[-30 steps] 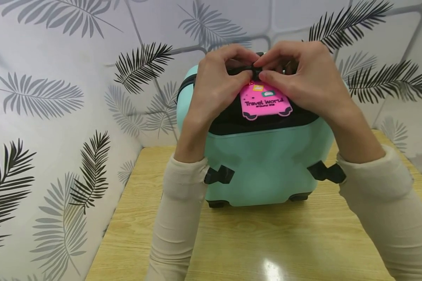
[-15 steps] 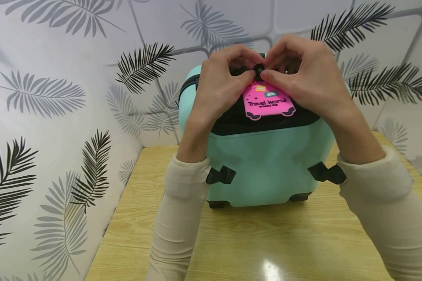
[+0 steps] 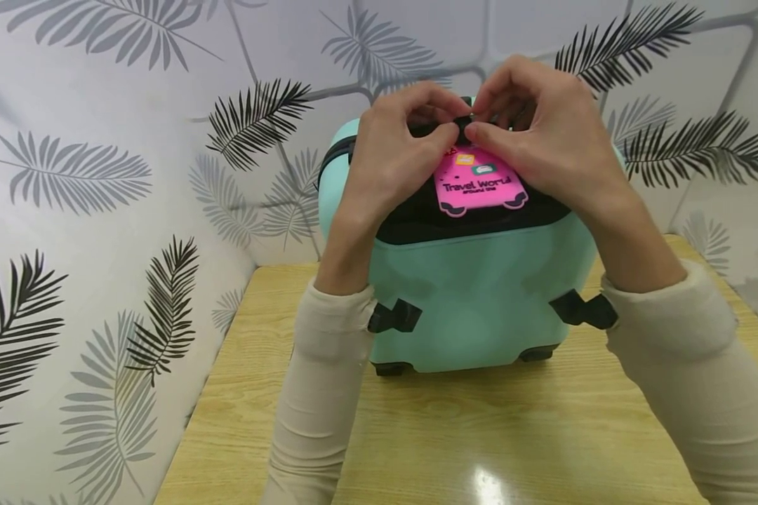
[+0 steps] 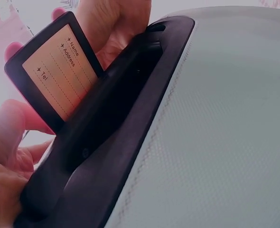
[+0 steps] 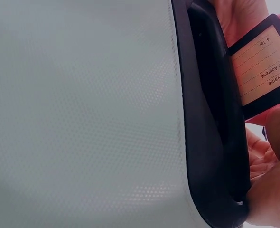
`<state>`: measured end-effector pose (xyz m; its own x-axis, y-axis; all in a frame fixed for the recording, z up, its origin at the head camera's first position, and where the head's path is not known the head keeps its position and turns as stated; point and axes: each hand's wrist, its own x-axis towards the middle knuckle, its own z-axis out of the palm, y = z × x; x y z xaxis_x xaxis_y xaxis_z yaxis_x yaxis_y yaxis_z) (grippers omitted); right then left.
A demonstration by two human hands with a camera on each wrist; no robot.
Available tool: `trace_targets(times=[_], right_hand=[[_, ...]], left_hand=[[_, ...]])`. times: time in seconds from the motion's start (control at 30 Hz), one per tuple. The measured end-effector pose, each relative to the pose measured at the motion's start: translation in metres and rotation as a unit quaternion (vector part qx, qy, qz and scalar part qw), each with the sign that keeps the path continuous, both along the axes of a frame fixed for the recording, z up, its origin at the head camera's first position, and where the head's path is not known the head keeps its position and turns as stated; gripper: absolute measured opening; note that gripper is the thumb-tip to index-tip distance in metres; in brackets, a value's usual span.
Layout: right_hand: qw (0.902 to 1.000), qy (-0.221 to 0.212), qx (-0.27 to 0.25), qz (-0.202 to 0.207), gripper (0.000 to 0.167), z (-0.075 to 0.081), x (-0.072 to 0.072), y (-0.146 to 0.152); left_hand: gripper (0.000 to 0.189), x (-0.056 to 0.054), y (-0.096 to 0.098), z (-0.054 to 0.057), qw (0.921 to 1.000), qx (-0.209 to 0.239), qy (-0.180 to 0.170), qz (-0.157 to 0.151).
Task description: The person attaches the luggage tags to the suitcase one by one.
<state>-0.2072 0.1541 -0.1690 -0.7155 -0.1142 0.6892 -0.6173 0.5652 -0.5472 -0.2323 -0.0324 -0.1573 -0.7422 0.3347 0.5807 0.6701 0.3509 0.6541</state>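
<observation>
A mint-green suitcase (image 3: 467, 301) stands upright, its black handle panel (image 3: 417, 221) facing up. Over the panel lies a pink luggage tag (image 3: 480, 188) printed "Travel World". At its upper end, a black strap (image 3: 463, 126) is pinched between thumb and index finger of my left hand (image 3: 388, 151). My right hand (image 3: 559, 137) pinches the same strap from the other side, fingertips close to the left ones. The tag's back, with name, address and tel lines, shows beside the black carry handle (image 4: 107, 104) in the left wrist view. The fingers hide much of the strap.
The suitcase rests on a light wooden table (image 3: 259, 393), close to a wall (image 3: 164, 196) with a feather-patterned covering. Black straps (image 3: 584, 310) are at both sleeve cuffs. Small black feet (image 3: 391, 367) sit under the case.
My right hand's knuckles have risen slightly, with its index finger higher above the thumb. The tag has shifted a little right. Both hands stay at the strap, and the suitcase stands where it was.
</observation>
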Motion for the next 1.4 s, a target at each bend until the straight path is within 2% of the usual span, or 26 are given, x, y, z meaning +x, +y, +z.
trace_targets(times=[0.2, 0.37, 0.53, 0.7, 0.8, 1.03, 1.3, 1.4], right_hand=[[1.0, -0.004, -0.003, 0.006, 0.02, 0.0, -0.002, 0.0], [0.9997, -0.021, -0.015, -0.001, 0.019, 0.004, -0.004, 0.0], [0.9983, -0.039, 0.032, -0.031, 0.028, 0.011, -0.009, 0.0], [0.9924, -0.097, 0.073, -0.019, 0.032, 0.019, -0.018, -0.001], [0.99, -0.126, 0.063, -0.011, 0.028, 0.021, -0.021, 0.0], [0.9849, -0.172, -0.013, 0.007, 0.021, 0.024, -0.025, 0.002], [0.9871, -0.157, 0.03, -0.013, 0.029, 0.029, -0.028, -0.006], [0.989, -0.143, 0.029, -0.021, 0.029, 0.027, -0.028, -0.009]], left_hand=[[0.019, 0.0, -0.001, 0.0, 0.9998, -0.017, -0.005, 0.006], [0.019, -0.002, -0.001, -0.001, 0.9999, -0.011, -0.005, -0.001], [0.018, -0.003, -0.001, -0.002, 0.9999, -0.015, 0.001, -0.004], [0.018, -0.003, -0.001, -0.002, 0.9998, -0.019, 0.003, -0.004], [0.018, -0.004, -0.001, -0.002, 0.9998, -0.017, 0.002, -0.009], [0.017, -0.003, -0.002, -0.002, 0.9998, -0.008, 0.007, -0.017], [0.013, -0.003, -0.002, -0.001, 0.9996, -0.01, 0.024, -0.012], [0.011, -0.003, -0.002, -0.001, 0.9994, -0.014, 0.031, -0.009]])
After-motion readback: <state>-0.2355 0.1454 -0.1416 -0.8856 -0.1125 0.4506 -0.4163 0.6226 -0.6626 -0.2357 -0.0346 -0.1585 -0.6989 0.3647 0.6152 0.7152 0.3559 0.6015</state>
